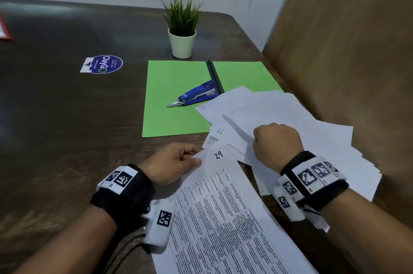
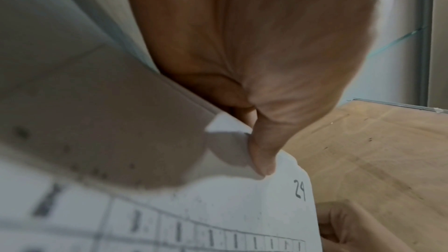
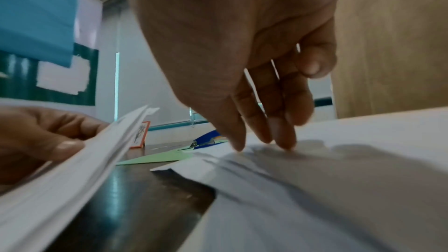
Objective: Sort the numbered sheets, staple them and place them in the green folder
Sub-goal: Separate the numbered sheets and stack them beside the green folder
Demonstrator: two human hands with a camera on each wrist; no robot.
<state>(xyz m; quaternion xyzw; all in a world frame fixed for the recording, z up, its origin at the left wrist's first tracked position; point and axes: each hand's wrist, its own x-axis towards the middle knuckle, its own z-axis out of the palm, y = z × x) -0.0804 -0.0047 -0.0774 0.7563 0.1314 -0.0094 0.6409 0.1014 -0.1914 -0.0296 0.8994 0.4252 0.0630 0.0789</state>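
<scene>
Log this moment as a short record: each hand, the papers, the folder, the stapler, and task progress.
left hand: pinches the top corner of the stack of sheets, thumb on top; top sheet is marked 29
right hand: fingertips press on the loose sheets, fingers extended
loose sheets: fanned out unsorted on the table, overlapping the folder's near right corner
green folder: lying open and flat, no sheets filed inside
blue stapler: resting on the open folder, untouched
progress: sorting under way; stapling and filing not yet done
</scene>
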